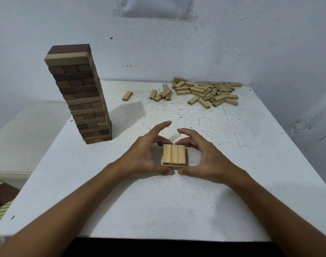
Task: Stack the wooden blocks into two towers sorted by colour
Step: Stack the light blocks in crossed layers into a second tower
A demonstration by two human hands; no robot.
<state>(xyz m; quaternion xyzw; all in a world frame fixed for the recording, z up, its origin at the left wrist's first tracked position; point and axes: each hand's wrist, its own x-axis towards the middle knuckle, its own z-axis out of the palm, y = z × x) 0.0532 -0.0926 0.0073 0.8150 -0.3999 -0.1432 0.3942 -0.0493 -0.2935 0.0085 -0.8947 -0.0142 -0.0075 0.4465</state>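
Note:
A low stack of light blocks, three side by side on top of a lower layer, sits on the white table in the middle. My left hand curls round its left side, thumb at the front edge and fingers at the back. My right hand mirrors it on the right side. Both index fingers stretch out beyond the stack. A tall tower of brown blocks, with one paler layer near its top, stands at the left. A loose pile of light blocks lies at the back right.
A single light block lies apart near the back middle. The wall rises right behind the table. A lower white surface lies to the left of the table, and striped items lie on the floor at the far left.

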